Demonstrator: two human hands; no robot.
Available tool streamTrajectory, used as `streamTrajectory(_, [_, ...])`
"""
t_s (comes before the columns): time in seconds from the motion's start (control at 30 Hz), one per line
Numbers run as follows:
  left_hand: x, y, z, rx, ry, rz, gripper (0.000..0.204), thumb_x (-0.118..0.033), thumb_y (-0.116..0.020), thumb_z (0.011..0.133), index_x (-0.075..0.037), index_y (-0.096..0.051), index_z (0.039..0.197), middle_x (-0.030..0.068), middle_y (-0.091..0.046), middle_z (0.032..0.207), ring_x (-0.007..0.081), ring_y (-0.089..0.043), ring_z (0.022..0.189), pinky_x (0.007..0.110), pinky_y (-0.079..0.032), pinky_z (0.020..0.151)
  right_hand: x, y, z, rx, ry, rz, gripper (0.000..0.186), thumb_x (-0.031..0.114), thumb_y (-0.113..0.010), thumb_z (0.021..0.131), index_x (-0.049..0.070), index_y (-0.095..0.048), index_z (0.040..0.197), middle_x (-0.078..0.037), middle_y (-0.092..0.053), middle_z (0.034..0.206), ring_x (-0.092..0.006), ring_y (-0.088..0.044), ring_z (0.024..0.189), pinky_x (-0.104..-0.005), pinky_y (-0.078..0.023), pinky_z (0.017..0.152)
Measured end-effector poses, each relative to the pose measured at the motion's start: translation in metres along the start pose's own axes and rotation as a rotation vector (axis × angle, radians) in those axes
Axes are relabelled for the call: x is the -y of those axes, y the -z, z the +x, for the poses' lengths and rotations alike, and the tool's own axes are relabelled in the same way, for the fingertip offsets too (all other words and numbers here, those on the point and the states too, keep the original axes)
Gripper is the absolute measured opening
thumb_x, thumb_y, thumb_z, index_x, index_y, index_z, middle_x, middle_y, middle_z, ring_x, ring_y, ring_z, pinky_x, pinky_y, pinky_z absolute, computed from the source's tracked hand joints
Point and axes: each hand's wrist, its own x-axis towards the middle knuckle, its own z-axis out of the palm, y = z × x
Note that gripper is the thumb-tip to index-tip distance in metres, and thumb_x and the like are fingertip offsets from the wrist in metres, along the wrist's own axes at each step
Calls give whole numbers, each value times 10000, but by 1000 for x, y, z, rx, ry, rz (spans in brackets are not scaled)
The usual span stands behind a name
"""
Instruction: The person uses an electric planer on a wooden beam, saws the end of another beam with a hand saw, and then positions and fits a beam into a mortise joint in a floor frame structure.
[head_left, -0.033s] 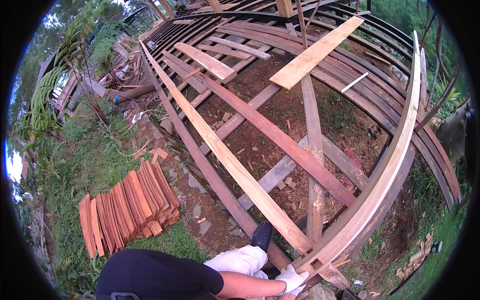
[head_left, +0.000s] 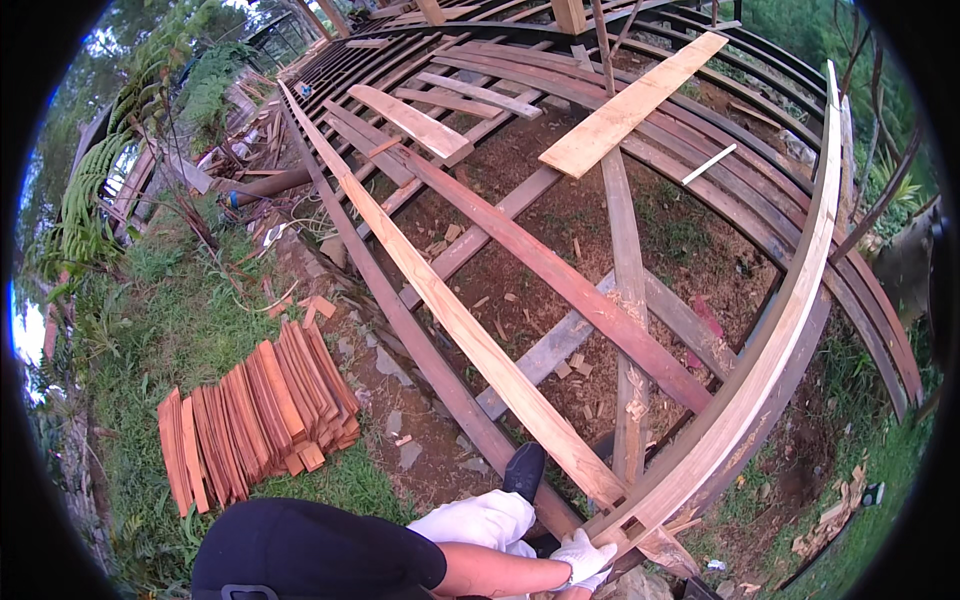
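Observation:
My left hand (head_left: 580,558), in a white glove, is at the near, notched end of a long pale wooden beam (head_left: 745,420). Its fingers look closed against that end, though their tips are partly hidden. Just below it, at the picture's lower edge, a small part of my right hand (head_left: 592,582) shows, also gloved; its fingers are mostly out of sight. A long light plank (head_left: 470,335) reaches from far left to beside the beam's notched end. Under the pale beam runs a darker weathered beam (head_left: 775,400).
Reddish-brown joists (head_left: 560,270) cross an open frame above soil and wood chips. A loose wide board (head_left: 635,105) lies across the far beams. Stacked red-brown slats (head_left: 260,415) rest on grass at left. My dark shoe (head_left: 524,470) is beside the frame's left beam.

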Motion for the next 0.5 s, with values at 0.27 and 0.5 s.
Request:
streamTrajectory(0.27, [-6,50,-1,232,-289,-63,935,-622,-762,810,-7,-457,1445,235,-649,1277,312,-648,1182,365,-516,976,-13,28,23,67,160,86,564,454,-430,1010,71,-520,1414,-169,-632,1325,-381,-634,1179,-545,-513,1043])
streamTrajectory(0.5, [-23,60,0,272,-330,-59,916,-600,-785,818,23,-481,1417,194,-662,1265,288,-640,1183,371,-502,994,-18,25,48,101,167,224,498,331,-360,1018,64,-534,1401,-189,-630,1319,-410,-627,1174,-555,-500,1053])
